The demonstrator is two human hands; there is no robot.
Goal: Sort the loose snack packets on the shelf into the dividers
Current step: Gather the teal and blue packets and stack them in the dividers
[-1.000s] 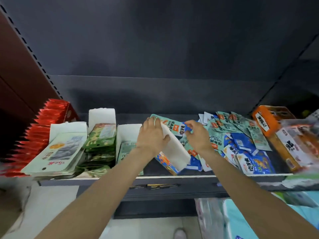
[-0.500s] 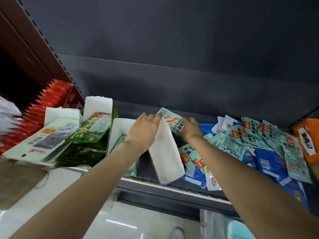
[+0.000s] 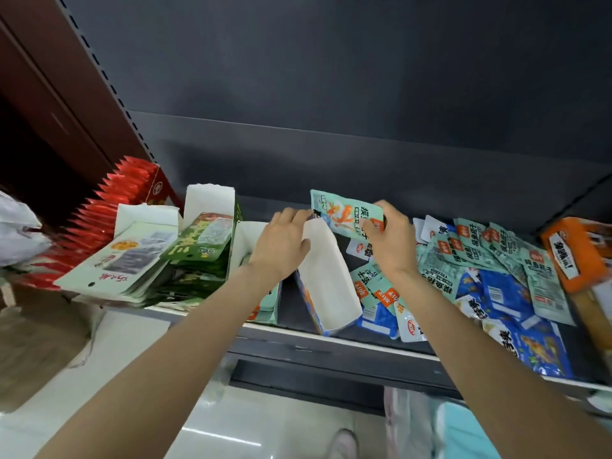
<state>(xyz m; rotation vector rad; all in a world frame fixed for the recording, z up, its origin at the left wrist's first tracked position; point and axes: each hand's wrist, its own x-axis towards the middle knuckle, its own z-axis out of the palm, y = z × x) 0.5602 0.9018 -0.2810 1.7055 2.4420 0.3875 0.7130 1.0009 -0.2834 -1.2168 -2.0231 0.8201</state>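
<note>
A mint-green snack packet (image 3: 347,216) with orange lettering was pinched by its right edge in the right hand (image 3: 390,240), thumb and fingers closed on it, and it stood lifted clear of the shelf (image 3: 331,336), just above the back end of a white cardboard divider box (image 3: 326,276). The left hand (image 3: 281,246) lay palm down on that box, its fingers curled over the back left rim at about ten o'clock from the box's middle, gripping the card. The box sat tilted, its open front overhanging the shelf's front edge.

At three o'clock from the box, a loose heap of mint-green packets (image 3: 470,260) and blue packets (image 3: 503,293) was spread across the shelf, some touching the box's side. At nine o'clock stood another white divider (image 3: 245,240) with mint packets in it, then a stack of dark green packets (image 3: 198,246), pale flat packets (image 3: 132,263) and a row of red packets (image 3: 119,190). An orange carton (image 3: 573,250) lay far right.
</note>
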